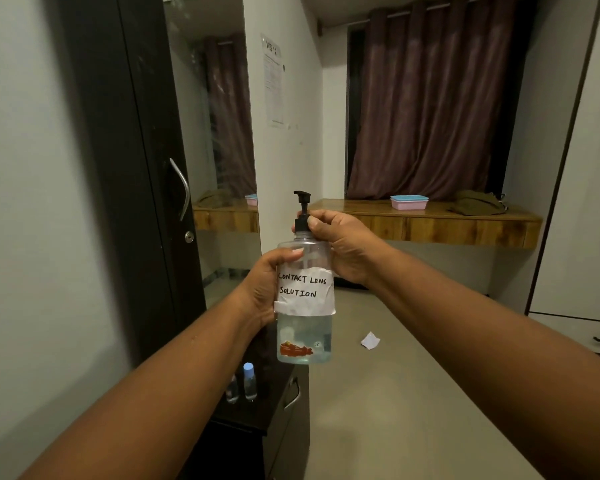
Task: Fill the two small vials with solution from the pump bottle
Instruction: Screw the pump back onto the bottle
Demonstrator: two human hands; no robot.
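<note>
Clear pump bottle (305,337) showing black pump (302,211), white handwritten label (305,289), orange sticker (296,349); vial (249,382) wearing blue cap; curtain (426,105) hanging maroon; box (408,202) sitting pink, blue-lidded.

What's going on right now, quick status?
Left hand grips pump bottle; right hand pinches its black collar. Two vials wait below, on dark cabinet. Nothing blocking.

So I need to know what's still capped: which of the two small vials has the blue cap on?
The right-hand vial on the dark cabinet has the light blue cap; the vial to its left shows no blue cap.
</note>
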